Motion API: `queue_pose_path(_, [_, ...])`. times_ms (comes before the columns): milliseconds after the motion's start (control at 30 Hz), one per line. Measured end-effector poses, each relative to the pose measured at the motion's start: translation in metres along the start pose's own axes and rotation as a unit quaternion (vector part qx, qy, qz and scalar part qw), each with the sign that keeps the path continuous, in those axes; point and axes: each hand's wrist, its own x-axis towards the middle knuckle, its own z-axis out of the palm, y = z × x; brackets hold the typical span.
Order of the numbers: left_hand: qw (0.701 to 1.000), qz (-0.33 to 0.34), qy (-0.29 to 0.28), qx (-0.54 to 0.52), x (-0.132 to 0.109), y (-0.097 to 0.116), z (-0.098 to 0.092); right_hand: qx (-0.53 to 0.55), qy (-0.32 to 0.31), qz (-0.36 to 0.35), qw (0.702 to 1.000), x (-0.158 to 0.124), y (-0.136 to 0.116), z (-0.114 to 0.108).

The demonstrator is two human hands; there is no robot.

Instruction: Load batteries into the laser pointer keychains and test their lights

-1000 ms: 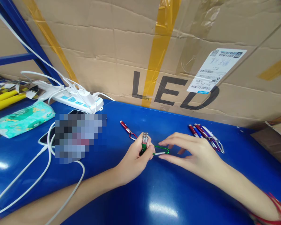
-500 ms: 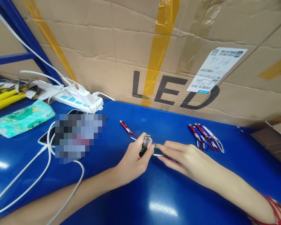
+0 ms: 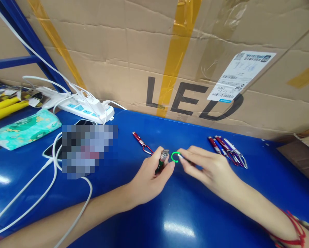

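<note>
My left hand (image 3: 150,175) is closed round a small green pen-shaped flashlight (image 3: 162,159), its silver tip pointing up. My right hand (image 3: 208,168) pinches a green carabiner clip (image 3: 175,156), lifted just to the right of the flashlight's tip. Both hands hover low over the blue table (image 3: 170,213). A red flashlight with a clip (image 3: 142,142) lies just beyond my left hand. A small bunch of red, blue and purple flashlights (image 3: 228,147) lies beyond my right hand.
A large cardboard box marked LED (image 3: 185,62) stands along the table's far edge. At left are a white power strip (image 3: 86,108) with cables, a teal tissue pack (image 3: 25,128), yellow items (image 3: 2,108) and a phone partly under a blurred patch (image 3: 87,151).
The green clip lay flat on the table by my right fingers; now my right hand has pinched it and raised it beside the flashlight's tip. My left hand kept hold of the flashlight.
</note>
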Motion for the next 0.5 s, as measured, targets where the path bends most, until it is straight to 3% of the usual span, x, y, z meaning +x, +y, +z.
queue_pose_path(133, [0.996,-0.015,-0.053,0.066,-0.005,-0.003,0.001,-0.004,0.086,0.041,0.995,0.0,-0.002,0.0])
queue_pose_path(333, [0.993,0.017,-0.038,0.109,-0.005,-0.007,0.003,0.028,0.067,0.025,0.997,-0.002,-0.007,0.009])
queue_pose_path(500, [0.998,0.011,-0.018,0.067,-0.004,-0.01,0.003,0.021,0.067,0.02,0.997,-0.001,-0.01,0.008])
